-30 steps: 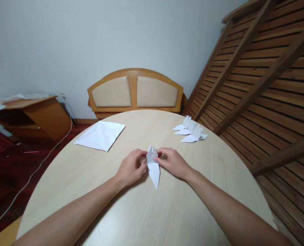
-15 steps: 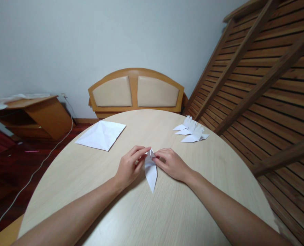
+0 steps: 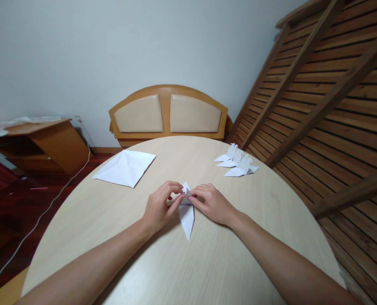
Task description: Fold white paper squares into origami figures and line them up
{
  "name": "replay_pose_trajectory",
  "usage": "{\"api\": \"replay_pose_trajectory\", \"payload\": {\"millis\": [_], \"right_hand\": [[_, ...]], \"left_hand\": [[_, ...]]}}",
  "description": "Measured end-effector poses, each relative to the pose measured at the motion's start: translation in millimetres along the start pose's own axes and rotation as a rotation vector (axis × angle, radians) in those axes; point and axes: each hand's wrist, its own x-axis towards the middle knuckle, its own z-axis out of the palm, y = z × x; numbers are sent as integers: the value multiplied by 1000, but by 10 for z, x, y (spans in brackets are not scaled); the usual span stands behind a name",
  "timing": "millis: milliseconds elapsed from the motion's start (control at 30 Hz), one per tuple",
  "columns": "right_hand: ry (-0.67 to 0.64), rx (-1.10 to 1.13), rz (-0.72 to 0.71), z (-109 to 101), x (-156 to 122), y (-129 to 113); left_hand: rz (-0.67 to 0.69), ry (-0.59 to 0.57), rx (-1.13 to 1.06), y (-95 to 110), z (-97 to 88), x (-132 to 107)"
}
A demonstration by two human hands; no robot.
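A partly folded white paper piece [image 3: 187,216] lies on the round light-wood table [image 3: 182,262], its long point aimed toward me. My left hand [image 3: 160,206] pinches its upper left flap with curled fingers. From the other side my right hand [image 3: 211,203] presses and pinches the upper right part. Both sets of fingertips meet at the top of the fold, where a small tip of paper sticks up.
A creased, unfolded white sheet [image 3: 124,167] lies at the table's far left. Finished white paper figures [image 3: 237,162] sit at the far right. A padded wooden headboard [image 3: 168,113] stands behind the table, slatted wooden frames [image 3: 328,97] lean at right, and a low cabinet [image 3: 45,142] with a cable stands at left.
The paper's top flaps have been pressed down and closed together; my fingers moved inward to pinch the top. The paper's point shifted slightly left.
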Motion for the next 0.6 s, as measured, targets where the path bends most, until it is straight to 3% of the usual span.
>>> {"api": "replay_pose_trajectory", "payload": {"millis": [600], "right_hand": [[25, 5, -34, -11, 0, -49]], "left_hand": [[-170, 66, -140, 70, 5, 27]]}}
